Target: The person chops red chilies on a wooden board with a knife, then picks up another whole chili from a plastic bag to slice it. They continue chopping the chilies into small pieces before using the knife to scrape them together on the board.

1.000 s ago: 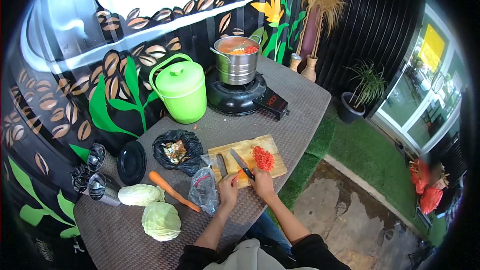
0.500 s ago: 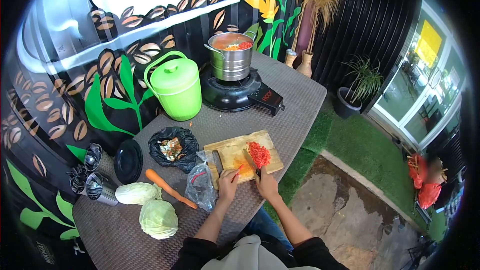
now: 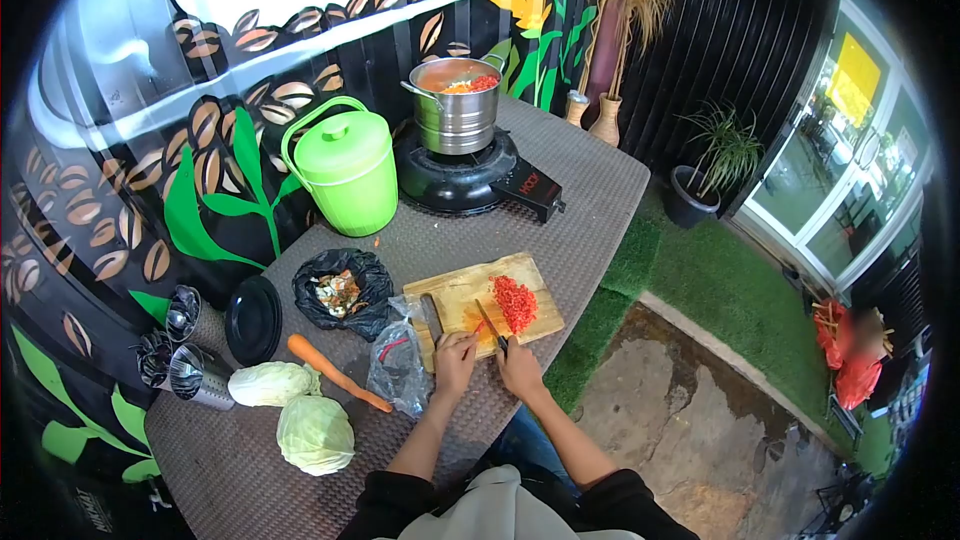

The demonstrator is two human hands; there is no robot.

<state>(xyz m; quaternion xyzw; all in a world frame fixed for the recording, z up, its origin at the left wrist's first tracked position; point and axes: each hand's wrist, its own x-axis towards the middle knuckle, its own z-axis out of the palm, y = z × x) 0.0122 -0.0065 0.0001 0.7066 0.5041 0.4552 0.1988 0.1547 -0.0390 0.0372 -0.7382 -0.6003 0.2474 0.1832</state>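
Observation:
My right hand (image 3: 519, 370) is closed on the handle of a knife (image 3: 487, 320), its blade lying over the middle of the wooden cutting board (image 3: 455, 293). Close by on the left, my left hand (image 3: 456, 362) pinches a thin strip of red pepper (image 3: 478, 329) against the board, beside the blade. A heap of finely chopped red pepper (image 3: 515, 304) covers the board's right part. Along the board's left end runs a dark narrow slot or object that I cannot make out. A clear plastic bag (image 3: 399, 370) with something red inside touches the board's left side.
Left of the board are a black bag of scraps (image 3: 343, 290), a carrot (image 3: 340, 373), cabbages (image 3: 316, 436), and metal cups (image 3: 200, 380). Behind stand a lidded green bucket (image 3: 348, 175) and a steel pot (image 3: 455, 110) on a black stove (image 3: 460, 180). The table edge (image 3: 600, 270) lies right.
My right hand and the knife have shifted left, away from the chopped heap and closer to my left hand. The left hand stays nearly in place with the pepper strip.

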